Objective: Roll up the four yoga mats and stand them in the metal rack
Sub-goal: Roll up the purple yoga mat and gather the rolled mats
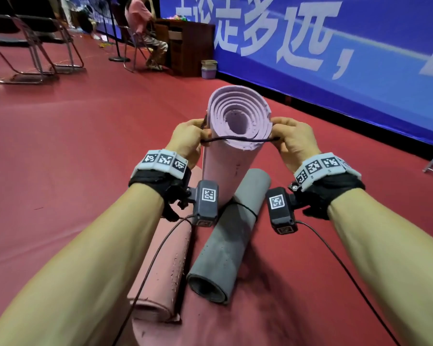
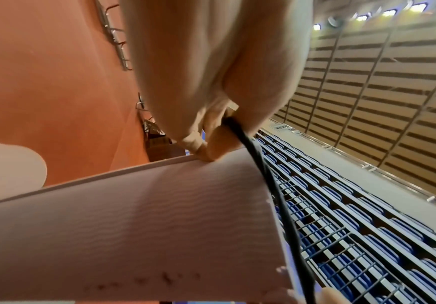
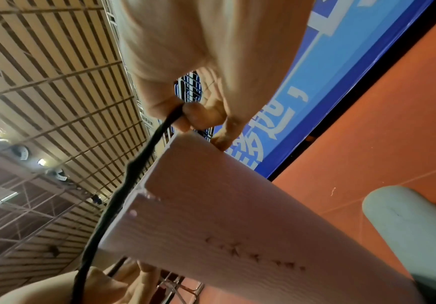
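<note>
A rolled lilac yoga mat [image 1: 225, 156] stands on end in front of me, its spiral top facing up. A black elastic band [image 1: 240, 139] is stretched across its near rim. My left hand [image 1: 189, 136] pinches the band's left end beside the roll, and my right hand [image 1: 291, 138] pinches the right end. In the left wrist view the band [image 2: 263, 174] runs from the pinching fingers [image 2: 211, 148] along the mat [image 2: 133, 226]. The right wrist view shows the band [image 3: 133, 174] beside the mat [image 3: 237, 226]. A grey rolled mat [image 1: 230, 236], bound by a black band, and a pink rolled mat [image 1: 160, 270] lie on the floor below.
The red floor [image 1: 85, 146] spreads left and ahead. A blue banner wall [image 1: 335, 58] runs along the right. Folding chairs [image 1: 30, 46] stand far left, a seated person [image 1: 145, 28] and a wooden desk [image 1: 185, 41] at the back, with a purple bin [image 1: 208, 69] beside it.
</note>
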Motion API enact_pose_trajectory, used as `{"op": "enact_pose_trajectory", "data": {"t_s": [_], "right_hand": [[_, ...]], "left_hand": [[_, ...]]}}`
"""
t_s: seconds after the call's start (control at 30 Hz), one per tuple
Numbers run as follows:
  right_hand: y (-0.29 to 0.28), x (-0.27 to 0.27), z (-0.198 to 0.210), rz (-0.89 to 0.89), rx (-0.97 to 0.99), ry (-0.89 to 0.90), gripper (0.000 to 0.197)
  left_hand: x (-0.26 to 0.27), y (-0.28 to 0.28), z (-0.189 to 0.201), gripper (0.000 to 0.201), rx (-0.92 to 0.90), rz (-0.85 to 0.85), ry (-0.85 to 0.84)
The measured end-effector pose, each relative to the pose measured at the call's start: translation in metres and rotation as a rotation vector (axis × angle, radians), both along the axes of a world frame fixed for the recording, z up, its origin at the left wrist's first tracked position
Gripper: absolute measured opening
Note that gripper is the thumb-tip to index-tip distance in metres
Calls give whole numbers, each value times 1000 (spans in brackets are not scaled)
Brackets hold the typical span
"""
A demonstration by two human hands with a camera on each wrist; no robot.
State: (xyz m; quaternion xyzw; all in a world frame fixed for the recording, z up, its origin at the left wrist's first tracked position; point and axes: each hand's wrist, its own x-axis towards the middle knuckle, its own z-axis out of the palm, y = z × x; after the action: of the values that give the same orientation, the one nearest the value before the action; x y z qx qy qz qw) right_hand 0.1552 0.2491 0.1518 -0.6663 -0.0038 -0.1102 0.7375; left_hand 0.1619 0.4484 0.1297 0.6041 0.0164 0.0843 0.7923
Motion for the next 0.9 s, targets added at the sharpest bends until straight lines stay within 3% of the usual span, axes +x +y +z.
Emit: {"op": "enact_pose_trajectory", "data": {"t_s": [0.13, 0.23, 0.37, 0.53, 0.67, 0.9], "right_hand": [[-9, 13, 0, 32, -149, -57, 49], [-15, 22, -3, 0, -268, -100, 48], [-22, 36, -11, -114, -316, -130, 47], [-28, 58, -56, -135, -276, -58, 39], [-20, 91, -90, -176, -267, -16, 30], [-7, 137, -155, -22, -241, 187, 24]], "left_hand": [[9, -3, -1, 61, 159, -105, -80], [30, -3, -1, 76, 324, -66, -130], [56, 2, -9, 73, 551, -44, -167], [67, 6, -48, 55, 1078, 60, -217], [83, 12, -80, 54, 1185, 72, -261], [121, 42, -148, 37, 1088, -125, 61]]}}
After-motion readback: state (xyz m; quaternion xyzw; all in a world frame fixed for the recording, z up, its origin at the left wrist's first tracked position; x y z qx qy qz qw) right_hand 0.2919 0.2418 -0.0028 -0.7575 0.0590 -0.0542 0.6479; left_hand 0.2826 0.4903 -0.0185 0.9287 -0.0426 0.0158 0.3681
